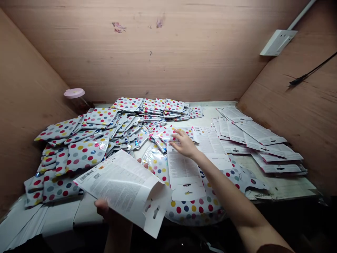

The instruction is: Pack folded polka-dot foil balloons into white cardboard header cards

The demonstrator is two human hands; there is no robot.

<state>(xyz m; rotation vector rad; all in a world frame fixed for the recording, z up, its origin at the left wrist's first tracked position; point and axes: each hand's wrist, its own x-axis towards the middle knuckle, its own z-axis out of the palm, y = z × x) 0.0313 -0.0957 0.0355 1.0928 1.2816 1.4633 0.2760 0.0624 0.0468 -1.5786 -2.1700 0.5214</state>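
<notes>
my left hand (112,215) grips printed white packaging (113,184); my right hand (186,144) open, fingers spread over dotted pouch (166,134), contact unclear. dotted packets (88,153) heaped at left.

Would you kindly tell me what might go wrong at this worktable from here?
The flat white printed packet in the left hand bows near its slotted end, so a tighter grip might crease it. The glossy white packets with coloured polka dots overlap in uneven heaps at the left, so a bump could make some slide. The clear cup with a round pink lid stands behind those heaps, so shifting packets might knock it.
</notes>
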